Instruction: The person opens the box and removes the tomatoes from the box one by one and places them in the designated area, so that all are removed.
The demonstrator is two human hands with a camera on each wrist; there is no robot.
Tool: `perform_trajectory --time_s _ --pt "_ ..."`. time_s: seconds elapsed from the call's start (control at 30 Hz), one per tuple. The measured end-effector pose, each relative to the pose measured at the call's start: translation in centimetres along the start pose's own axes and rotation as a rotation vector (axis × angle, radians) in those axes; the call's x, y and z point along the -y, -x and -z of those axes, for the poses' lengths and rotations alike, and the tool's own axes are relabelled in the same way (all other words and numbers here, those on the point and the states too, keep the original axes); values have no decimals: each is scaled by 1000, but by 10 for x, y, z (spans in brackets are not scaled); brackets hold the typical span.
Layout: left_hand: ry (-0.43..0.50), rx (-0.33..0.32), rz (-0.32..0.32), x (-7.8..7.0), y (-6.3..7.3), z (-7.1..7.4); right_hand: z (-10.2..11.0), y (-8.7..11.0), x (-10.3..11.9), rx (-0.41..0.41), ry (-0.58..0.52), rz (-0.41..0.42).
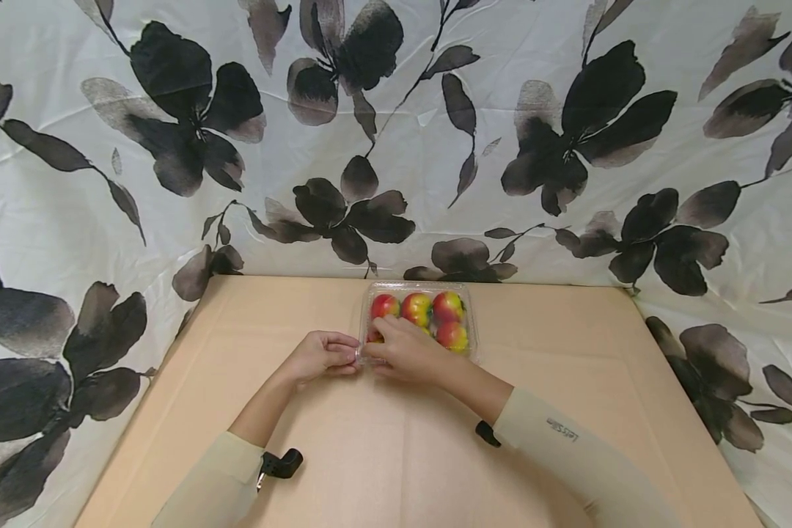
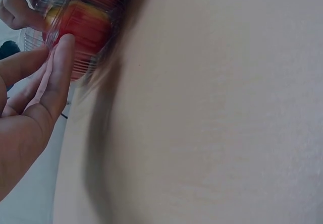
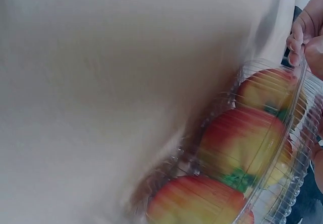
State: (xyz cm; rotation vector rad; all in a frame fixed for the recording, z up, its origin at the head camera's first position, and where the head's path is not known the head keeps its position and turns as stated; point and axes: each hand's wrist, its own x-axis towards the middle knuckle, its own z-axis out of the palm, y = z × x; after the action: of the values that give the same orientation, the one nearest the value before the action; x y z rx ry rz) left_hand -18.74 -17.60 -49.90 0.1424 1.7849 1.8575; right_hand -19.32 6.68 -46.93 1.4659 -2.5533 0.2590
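A clear plastic clamshell container (image 1: 471, 323) at the far middle of the table holds several red-and-yellow apples (image 1: 416, 308). Its ribbed walls show close up in the right wrist view, around the apples (image 3: 242, 143). My left hand (image 1: 323, 356) pinches the rim at the near left corner between thumb and fingers. Reaching across the front, my right hand (image 1: 405, 350) grips the rim beside that same corner with bent fingers and covers some of the fruit. In the left wrist view the left hand (image 2: 30, 103) and right hand (image 2: 20, 4) are close together at the rim.
The container stands on a light tan tabletop (image 1: 402, 440), close to its back edge. A white cloth with dark flowers (image 1: 449, 161) hangs behind and along the sides. Black wrist devices (image 1: 281, 463) sit at both sleeves.
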Motion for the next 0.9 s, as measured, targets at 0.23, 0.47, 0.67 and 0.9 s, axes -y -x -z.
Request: perform_trajectory --time_s 0.23,0.47,0.67,0.9 --pt "13 -49 18 2 -4 -4 -1 0 2 -48 22 12" --pt "9 -61 22 0 -5 -7 -5 -2 3 -79 44 12" --pt "22 -54 29 0 -7 -7 -8 -4 4 -118 45 23" --pt "8 -57 27 0 -8 -7 -10 -5 5 -111 58 5"
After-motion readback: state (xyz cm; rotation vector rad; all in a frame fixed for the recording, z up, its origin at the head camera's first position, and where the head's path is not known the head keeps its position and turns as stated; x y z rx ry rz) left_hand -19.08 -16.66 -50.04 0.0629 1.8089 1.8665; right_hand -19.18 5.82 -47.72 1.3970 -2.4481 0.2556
